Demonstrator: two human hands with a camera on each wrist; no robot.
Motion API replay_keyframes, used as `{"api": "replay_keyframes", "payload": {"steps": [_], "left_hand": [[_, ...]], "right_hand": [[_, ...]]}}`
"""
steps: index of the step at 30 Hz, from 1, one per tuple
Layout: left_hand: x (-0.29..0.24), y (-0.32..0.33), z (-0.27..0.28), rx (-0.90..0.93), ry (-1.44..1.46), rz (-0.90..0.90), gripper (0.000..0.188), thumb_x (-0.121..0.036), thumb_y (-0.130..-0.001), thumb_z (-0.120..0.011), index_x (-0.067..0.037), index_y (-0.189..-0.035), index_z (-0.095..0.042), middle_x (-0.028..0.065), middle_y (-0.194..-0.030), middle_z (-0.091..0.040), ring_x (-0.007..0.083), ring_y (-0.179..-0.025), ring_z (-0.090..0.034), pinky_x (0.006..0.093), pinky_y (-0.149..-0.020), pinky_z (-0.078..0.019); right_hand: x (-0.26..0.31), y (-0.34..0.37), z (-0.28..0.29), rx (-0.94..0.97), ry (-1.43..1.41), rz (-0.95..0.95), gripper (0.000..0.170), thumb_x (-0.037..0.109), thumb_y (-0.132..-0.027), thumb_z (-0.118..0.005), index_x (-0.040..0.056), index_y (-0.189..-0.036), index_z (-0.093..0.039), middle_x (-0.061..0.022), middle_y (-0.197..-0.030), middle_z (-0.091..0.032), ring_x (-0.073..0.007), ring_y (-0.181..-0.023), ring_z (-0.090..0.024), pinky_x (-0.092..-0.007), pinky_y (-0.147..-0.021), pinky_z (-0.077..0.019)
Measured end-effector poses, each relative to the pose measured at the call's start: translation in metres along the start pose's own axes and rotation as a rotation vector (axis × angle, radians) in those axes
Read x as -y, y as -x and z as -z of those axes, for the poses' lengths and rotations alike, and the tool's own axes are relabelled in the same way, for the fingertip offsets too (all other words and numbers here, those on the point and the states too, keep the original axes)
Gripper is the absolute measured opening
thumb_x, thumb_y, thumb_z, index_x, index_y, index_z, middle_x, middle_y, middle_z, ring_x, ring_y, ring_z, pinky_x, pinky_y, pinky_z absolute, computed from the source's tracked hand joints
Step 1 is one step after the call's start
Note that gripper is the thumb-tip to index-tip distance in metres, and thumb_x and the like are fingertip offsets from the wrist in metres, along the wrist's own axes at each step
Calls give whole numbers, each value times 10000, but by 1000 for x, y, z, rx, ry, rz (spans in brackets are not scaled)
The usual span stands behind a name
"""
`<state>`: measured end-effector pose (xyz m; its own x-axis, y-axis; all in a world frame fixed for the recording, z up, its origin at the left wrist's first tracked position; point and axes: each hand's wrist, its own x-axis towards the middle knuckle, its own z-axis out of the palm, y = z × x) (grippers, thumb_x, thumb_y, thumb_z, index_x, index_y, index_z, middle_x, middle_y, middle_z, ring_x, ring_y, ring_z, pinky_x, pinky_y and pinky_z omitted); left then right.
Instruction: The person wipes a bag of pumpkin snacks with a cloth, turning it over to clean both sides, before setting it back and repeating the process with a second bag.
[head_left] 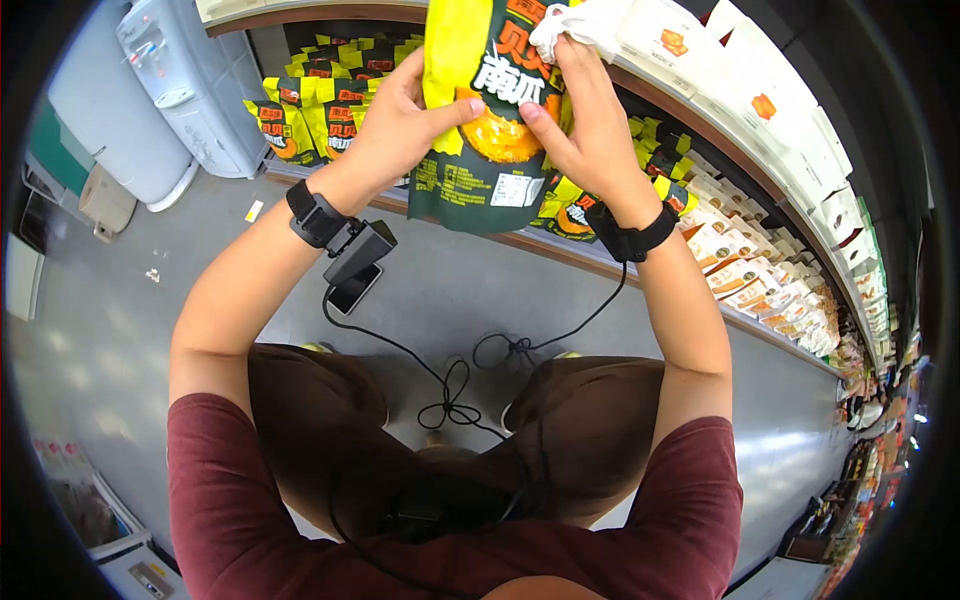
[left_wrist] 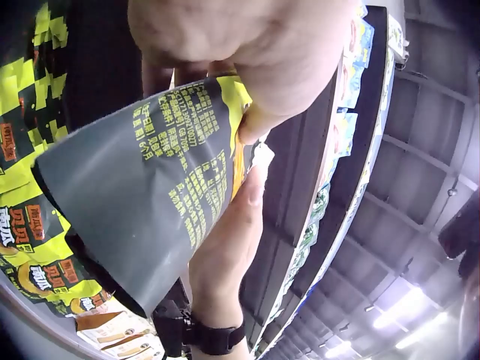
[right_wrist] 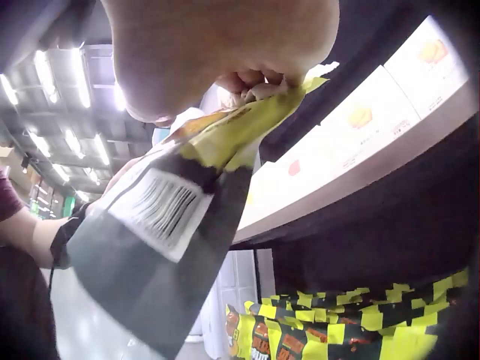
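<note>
A dark green and yellow pumpkin bag [head_left: 475, 185] is held up in front of the shelves, upright in the head view. My left hand [head_left: 390, 130] grips its left side, thumb across the front. On the right side, my right hand [head_left: 595, 125] holds it with the thumb on the front and a crumpled white tissue [head_left: 580, 28] at the fingers. The right wrist view shows the fingers curled over the tissue at the bag's edge and a white barcode label [right_wrist: 161, 214] lower down. Small yellow print covers the side seen in the left wrist view.
Similar bags [head_left: 300, 125] stand in rows on the lower shelf behind. White boxes [head_left: 760, 105] line the upper shelf, with white packets [head_left: 740, 265] below at right. A phone [head_left: 355, 288] lies on the floor near a looped black cable [head_left: 450, 408]. A water dispenser [head_left: 185, 90] stands at left.
</note>
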<state>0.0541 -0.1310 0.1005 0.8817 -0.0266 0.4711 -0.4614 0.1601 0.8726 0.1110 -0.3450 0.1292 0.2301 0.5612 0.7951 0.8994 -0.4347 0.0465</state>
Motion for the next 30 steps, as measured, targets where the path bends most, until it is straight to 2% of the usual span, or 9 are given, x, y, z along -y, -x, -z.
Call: {"api": "replay_keyframes", "payload": {"steps": [7, 11, 15, 17, 21, 23, 25, 27, 30], "left_hand": [[8, -11, 18, -146, 103, -71, 394, -6, -838, -708, -33, -1187, -529, 46, -1095, -641, 130, -987, -619, 284, -881, -501], [3, -11, 24, -203, 64, 2, 368, -14, -852, -693, -35, -1175, -518, 57, -1073, -629, 127, -987, -616, 276, -873, -506], [1, -7, 18, -165, 121, 33, 413, -21, -854, -694, -32, -1218, -500, 58, -1115, -619, 131, -1020, -605, 283, -896, -497], [-2, -3, 12, -47, 11, 23, 475, -30, -857, -694, -31, -1278, -473, 56, -1168, -605, 136, -1070, -587, 289, -928, -481], [2, -1, 6, -14, -9, 50, 522, -38, -854, -698, -35, -1316, -455, 56, -1217, -584, 134, -1110, -566, 294, -948, -471], [2, -2, 7, -5, -16, 48, 527, -36, -851, -700, -34, -1317, -454, 55, -1215, -585, 135, -1110, -566, 293, -952, -469], [3, -2, 7, 12, 2, 49, 534, -27, -847, -701, -36, -1319, -452, 54, -1226, -581, 140, -1116, -564, 297, -962, -463], [8, -2, 7, 27, -38, 36, 538, -21, -845, -701, -35, -1321, -450, 59, -1236, -577, 145, -1129, -558, 301, -977, -451], [19, 0, 6, 47, -52, 19, 549, -12, -839, -703, -31, -1324, -446, 68, -1255, -569, 155, -1154, -543, 309, -1005, -427]], "right_hand": [[28, 18, -16, 39, -119, 13, 687, 331, -797, -725, -70, -1279, -444, -232, -1180, -532, -408, -1089, -519, -435, -940, -445], [35, 20, -20, 30, -152, 31, 668, 294, -763, -757, -56, -1250, -464, -208, -1137, -554, -389, -1033, -542, -429, -906, -464], [24, 12, -11, 103, -171, -17, 664, 283, -766, -752, -56, -1255, -458, -207, -1157, -542, -402, -1069, -524, -435, -926, -455], [22, 4, -3, -3, -93, 1, 629, 275, -795, -728, -54, -1259, -458, -219, -1197, -518, -416, -1122, -494, -447, -957, -434], [5, 6, -2, -15, -61, -2, 594, 289, -844, -685, -61, -1265, -455, -232, -1235, -497, -426, -1171, -467, -456, -992, -407], [-1, 6, -3, -49, -45, 8, 542, 264, -832, -701, -50, -1223, -493, -220, -1209, -523, -410, -1143, -500, -440, -969, -428], [-16, 11, -3, -90, -59, -119, 453, 218, -816, -715, -29, -1153, -541, -201, -1152, -565, -381, -1067, -555, -421, -911, -464], [-31, 12, 0, -135, -75, -188, 290, 157, -802, -714, -17, -1016, -624, -169, -988, -627, -339, -880, -631, -386, -772, -516], [-47, 21, 6, -99, -224, -431, 223, 150, -860, -702, -33, -981, -663, -101, -943, -655, -179, -850, -666, -291, -761, -542]]}}
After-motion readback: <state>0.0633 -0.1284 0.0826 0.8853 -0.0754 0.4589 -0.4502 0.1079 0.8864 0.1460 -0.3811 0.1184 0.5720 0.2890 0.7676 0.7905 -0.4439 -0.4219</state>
